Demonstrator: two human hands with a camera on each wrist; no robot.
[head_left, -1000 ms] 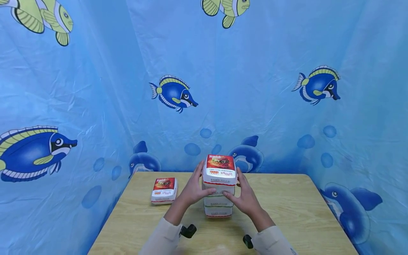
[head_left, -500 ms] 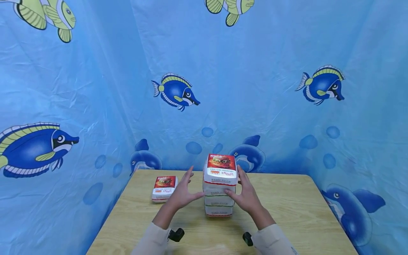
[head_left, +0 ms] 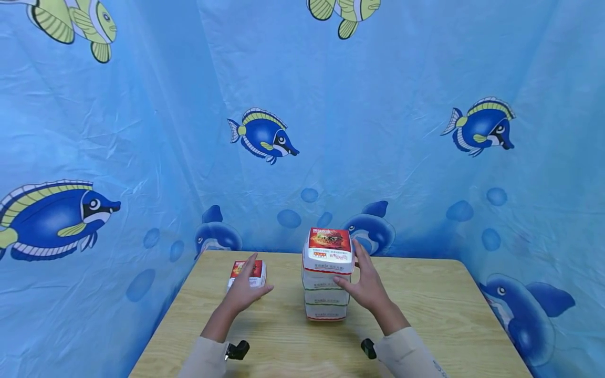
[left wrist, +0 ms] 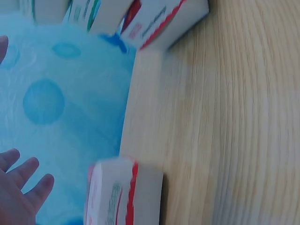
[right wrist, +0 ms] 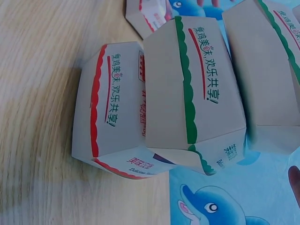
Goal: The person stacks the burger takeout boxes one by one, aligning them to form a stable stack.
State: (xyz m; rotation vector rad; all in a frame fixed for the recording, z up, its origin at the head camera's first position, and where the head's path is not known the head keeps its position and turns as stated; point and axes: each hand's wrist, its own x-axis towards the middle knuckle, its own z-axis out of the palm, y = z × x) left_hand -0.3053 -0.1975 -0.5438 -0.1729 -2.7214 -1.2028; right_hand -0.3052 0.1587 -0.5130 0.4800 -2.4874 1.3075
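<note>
A stack of several white burger boxes [head_left: 327, 294] stands on the table. The top burger box [head_left: 329, 247] has a red burger picture on its lid. Lower down, green and red scalloped trim shows on the boxes, the bottom box [right wrist: 117, 108] having red trim. My right hand [head_left: 371, 289] stays at the stack's right side, thumb in front and fingers by the upper boxes. My left hand [head_left: 240, 294] hovers in front of a single burger box [head_left: 257, 273] at the left, partly covering it in the head view. Its fingers are spread and hold nothing.
The light wooden table [head_left: 416, 304] is bounded at the back and sides by a blue curtain [head_left: 387, 131] printed with fish and dolphins. Dark straps with small black parts [head_left: 238, 350] sit at both wrists.
My left hand has left the stack's left side and moved left to the single burger box. The right hand remains beside the stack, and the stack has stayed in place.
</note>
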